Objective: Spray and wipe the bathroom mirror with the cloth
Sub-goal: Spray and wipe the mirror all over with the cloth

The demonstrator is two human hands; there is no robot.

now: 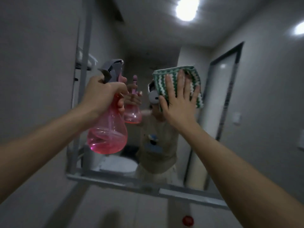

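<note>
Against the glass at about two o'clock from the frame's centre, the right hand point(178, 99) lies flat, fingers spread wide, pinning the green-and-white striped cloth point(177, 83) to the mirror point(164, 51). It grips nothing, only presses. Most of the cloth shows at twelve o'clock from the palm, its long side running roughly nine to three. At nine o'clock from that hand, well apart, the left hand point(105, 94) is closed round the neck of the pink spray bottle point(108, 134), nozzle toward the glass and just short of it. Wiping falls to the right hand, already touching; unwiped mirror lies mostly toward six o'clock.
</note>
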